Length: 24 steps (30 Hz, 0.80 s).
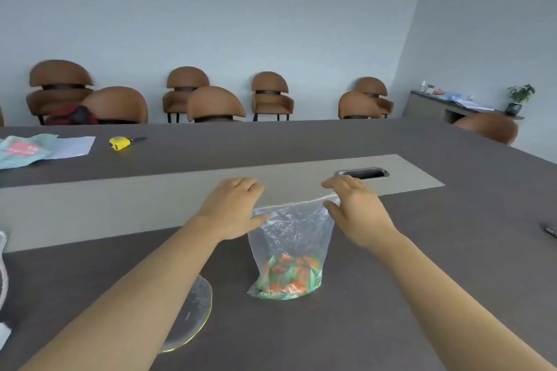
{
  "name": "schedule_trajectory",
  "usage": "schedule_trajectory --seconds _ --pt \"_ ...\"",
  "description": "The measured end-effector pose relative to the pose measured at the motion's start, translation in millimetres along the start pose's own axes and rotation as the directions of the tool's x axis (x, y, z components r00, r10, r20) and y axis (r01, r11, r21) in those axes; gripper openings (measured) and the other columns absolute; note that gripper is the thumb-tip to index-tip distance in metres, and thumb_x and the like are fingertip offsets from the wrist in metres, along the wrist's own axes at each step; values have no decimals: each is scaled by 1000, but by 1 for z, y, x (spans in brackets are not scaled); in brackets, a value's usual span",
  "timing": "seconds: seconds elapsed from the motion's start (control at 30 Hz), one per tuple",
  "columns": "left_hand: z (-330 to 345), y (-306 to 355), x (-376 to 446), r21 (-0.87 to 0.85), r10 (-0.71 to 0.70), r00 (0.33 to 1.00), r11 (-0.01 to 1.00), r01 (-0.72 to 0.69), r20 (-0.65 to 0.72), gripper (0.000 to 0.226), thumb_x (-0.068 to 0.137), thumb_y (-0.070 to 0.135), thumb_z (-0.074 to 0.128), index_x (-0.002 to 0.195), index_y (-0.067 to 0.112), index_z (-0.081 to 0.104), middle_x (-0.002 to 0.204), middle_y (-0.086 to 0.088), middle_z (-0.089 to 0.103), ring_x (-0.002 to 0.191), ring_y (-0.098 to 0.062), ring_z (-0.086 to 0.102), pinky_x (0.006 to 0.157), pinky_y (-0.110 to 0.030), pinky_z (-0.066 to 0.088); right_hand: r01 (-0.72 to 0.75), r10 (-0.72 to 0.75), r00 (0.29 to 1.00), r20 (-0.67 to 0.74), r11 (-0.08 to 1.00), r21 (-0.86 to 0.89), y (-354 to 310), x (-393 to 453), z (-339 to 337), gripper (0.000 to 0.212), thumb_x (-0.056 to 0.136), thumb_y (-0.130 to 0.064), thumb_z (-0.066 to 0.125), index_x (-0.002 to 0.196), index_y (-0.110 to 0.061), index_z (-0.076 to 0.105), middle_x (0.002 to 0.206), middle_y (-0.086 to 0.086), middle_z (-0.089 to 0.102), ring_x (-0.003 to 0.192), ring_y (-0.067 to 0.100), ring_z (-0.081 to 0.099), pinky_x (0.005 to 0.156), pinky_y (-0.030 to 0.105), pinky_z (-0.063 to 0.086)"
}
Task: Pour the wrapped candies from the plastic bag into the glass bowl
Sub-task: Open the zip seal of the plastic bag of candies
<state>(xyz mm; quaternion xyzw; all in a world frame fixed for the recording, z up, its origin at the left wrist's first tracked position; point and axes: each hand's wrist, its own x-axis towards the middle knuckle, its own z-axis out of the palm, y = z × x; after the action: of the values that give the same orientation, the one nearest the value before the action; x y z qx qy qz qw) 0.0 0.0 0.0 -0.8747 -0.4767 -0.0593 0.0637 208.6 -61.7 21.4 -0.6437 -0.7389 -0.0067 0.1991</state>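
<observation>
A clear plastic bag [291, 238] stands upright on the dark table, with orange and green wrapped candies [287, 278] heaped in its bottom. My left hand [233, 208] pinches the left corner of the bag's top edge. My right hand [355, 211] holds the right corner, so the mouth is stretched between both hands. The glass bowl [197, 310] sits on the table near me, left of the bag; my left forearm covers most of it.
A yellow tape measure [120, 142] and papers [45, 147] lie at the far left. A cable slot [361, 173] sits in the table's grey centre strip, behind my right hand. Brown chairs [215, 105] line the far edge. A pen [551, 231] lies at the right edge.
</observation>
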Motion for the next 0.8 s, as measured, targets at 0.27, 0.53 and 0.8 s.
schedule_trajectory --seconds 0.27,0.53,0.8 --pt "44 2 20 -196 -124 992 973 119 -16 47 86 37 51 121 7 48 123 -10 60 111 -29 55 88 -36 40 101 -88 989 115 988 -117 17 43 53 44 89 -22 47 131 -15 44 138 5 48 131 24 36 109 29 18" --pt "51 -6 31 -380 -235 939 916 128 -250 26 83 25 59 81 -1 64 80 -17 70 75 -34 61 62 -27 31 75 -67 986 152 996 -48 20 57 61 27 91 -21 39 101 -7 60 104 9 67 96 30 57 71 31 36" --pt "45 -14 55 -390 -311 879 907 161 -361 27 72 29 64 81 4 70 88 -17 69 87 -38 61 73 -35 38 -67 -5 976 218 945 322 11 63 49 25 86 -9 47 83 10 62 75 20 66 67 25 53 72 38 49"
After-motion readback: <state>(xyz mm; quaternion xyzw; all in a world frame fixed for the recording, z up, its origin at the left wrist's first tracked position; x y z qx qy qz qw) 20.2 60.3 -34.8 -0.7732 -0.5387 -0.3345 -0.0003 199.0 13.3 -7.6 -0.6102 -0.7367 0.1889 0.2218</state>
